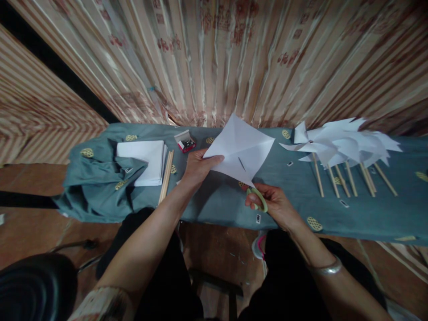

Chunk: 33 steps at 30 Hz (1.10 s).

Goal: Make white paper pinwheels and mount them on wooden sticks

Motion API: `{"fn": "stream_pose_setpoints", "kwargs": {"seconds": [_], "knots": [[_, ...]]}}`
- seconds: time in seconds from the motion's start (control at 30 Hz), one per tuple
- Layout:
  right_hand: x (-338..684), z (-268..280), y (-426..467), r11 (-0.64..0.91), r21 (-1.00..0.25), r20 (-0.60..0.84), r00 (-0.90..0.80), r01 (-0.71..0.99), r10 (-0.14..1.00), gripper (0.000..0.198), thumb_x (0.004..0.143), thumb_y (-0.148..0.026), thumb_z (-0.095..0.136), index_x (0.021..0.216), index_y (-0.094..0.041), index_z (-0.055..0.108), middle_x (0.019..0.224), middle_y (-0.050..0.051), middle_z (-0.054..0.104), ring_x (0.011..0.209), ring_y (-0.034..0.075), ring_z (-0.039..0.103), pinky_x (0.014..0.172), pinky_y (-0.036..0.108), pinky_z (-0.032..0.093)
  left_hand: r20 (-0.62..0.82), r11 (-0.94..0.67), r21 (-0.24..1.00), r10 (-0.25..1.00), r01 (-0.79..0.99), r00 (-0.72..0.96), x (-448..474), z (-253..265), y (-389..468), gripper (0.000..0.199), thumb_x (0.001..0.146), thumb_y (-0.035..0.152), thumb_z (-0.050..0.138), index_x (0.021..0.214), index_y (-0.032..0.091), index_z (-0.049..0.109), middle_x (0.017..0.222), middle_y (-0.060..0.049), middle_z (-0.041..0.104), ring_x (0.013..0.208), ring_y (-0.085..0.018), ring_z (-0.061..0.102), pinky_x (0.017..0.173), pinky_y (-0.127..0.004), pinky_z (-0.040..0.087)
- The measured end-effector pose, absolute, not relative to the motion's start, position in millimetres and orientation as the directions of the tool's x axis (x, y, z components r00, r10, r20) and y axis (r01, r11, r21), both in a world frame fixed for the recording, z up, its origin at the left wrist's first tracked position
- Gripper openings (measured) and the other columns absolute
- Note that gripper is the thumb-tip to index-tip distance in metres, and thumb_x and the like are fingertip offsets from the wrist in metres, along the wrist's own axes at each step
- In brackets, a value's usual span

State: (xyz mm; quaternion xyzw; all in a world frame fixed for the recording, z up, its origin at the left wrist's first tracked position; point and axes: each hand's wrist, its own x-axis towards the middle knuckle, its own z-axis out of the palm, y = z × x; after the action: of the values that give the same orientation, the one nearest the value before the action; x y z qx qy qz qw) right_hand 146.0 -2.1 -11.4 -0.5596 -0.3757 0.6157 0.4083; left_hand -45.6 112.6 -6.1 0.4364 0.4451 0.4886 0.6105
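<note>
A white square of paper with faint crease lines is held up above the table, one corner pointing away from me. My left hand pinches its left corner, thumb on top. My right hand grips a pair of scissors with light green handles. The scissors are at the paper's near corner, and part of a dark blade shows against the sheet. Whether the blades are fully closed cannot be made out.
A teal cloth covers the long table. On the left lie a stack of white paper, several wooden sticks and a small open box of metal pieces. Several paper pinwheels on sticks lie at the right. A curtain hangs behind.
</note>
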Motion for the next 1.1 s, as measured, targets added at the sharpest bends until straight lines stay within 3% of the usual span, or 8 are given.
{"fn": "stream_pose_setpoints", "kwargs": {"seconds": [0.37,0.57,0.73,0.83,0.93,1.0,1.1], "knots": [[147.0,-10.3,-1.8,-0.356,-0.934,-0.354,-0.056,-0.02,0.933,0.049,0.057,-0.058,0.084,0.085,-0.02,0.073,0.059,-0.002,0.063,0.05,0.011,0.055,0.049,0.025,0.047,-0.135,0.161,0.965,0.982,-0.208,0.132,-46.3,-6.2,109.6,0.023,0.051,0.027,0.086,0.068,0.016,0.075,0.06,0.0,0.067,0.055,-0.013,0.057,0.054,-0.025,0.042],[152.2,-9.4,-5.6,-0.39,-0.918,-0.396,-0.19,0.066,0.898,0.061,0.066,-0.067,0.075,0.099,-0.015,0.07,0.08,0.008,0.073,0.064,0.015,0.061,0.055,0.028,0.049,-0.135,0.159,0.964,0.983,-0.213,0.127,-46.7,-3.4,109.8,0.022,0.049,0.026,0.085,0.066,0.015,0.075,0.059,0.0,0.068,0.053,-0.013,0.056,0.052,-0.024,0.044],[181.1,-5.2,-10.1,-0.395,-0.91,-0.415,-0.258,0.127,0.873,0.06,0.071,-0.066,0.071,0.103,-0.016,0.07,0.084,0.008,0.072,0.066,0.015,0.061,0.058,0.028,0.049,-0.105,0.111,0.967,0.994,-0.227,0.041,-57.3,2.4,120.1,0.024,0.05,0.027,0.084,0.068,0.015,0.075,0.062,-0.001,0.07,0.055,-0.014,0.059,0.054,-0.024,0.046],[206.7,-2.0,-9.9,-0.321,-0.93,-0.353,-0.183,0.18,0.918,0.056,0.071,-0.066,0.072,0.098,-0.017,0.073,0.082,0.008,0.073,0.065,0.016,0.06,0.057,0.028,0.048,-0.095,0.095,0.974,0.995,-0.204,0.008,-63.0,4.4,123.7,0.024,0.05,0.027,0.083,0.069,0.015,0.075,0.063,-0.001,0.07,0.056,-0.014,0.059,0.055,-0.024,0.047],[223.6,-0.6,-4.9,-0.222,-0.966,-0.199,0.168,0.133,0.966,0.051,0.067,-0.062,0.077,0.096,-0.021,0.072,0.077,0.006,0.073,0.059,0.016,0.06,0.053,0.028,0.046,-0.109,0.118,0.979,0.992,-0.168,0.064,-62.5,3.1,121.7,0.024,0.049,0.026,0.084,0.068,0.015,0.075,0.061,-0.001,0.069,0.055,-0.014,0.058,0.055,-0.024,0.046],[226.4,0.1,0.4,-0.12,-0.986,-0.07,0.363,0.118,0.929,0.048,0.063,-0.057,0.082,0.097,-0.024,0.071,0.08,0.005,0.074,0.065,0.018,0.064,0.058,0.031,0.05,-0.141,0.163,0.979,0.976,-0.124,0.164,-59.3,0.7,118.2,0.023,0.049,0.026,0.085,0.067,0.015,0.075,0.059,-0.001,0.068,0.053,-0.013,0.057,0.052,-0.024,0.043],[221.5,1.8,7.8,-0.04,-0.985,0.038,0.437,0.168,0.898,0.045,0.062,-0.048,0.085,0.098,-0.025,0.071,0.086,0.003,0.075,0.079,0.021,0.068,0.073,0.037,0.054,-0.184,0.206,0.978,0.934,-0.04,0.306,-53.6,-3.1,112.5,0.019,0.05,0.025,0.084,0.063,0.015,0.075,0.055,0.0,0.065,0.049,-0.013,0.054,0.049,-0.023,0.039]]}}
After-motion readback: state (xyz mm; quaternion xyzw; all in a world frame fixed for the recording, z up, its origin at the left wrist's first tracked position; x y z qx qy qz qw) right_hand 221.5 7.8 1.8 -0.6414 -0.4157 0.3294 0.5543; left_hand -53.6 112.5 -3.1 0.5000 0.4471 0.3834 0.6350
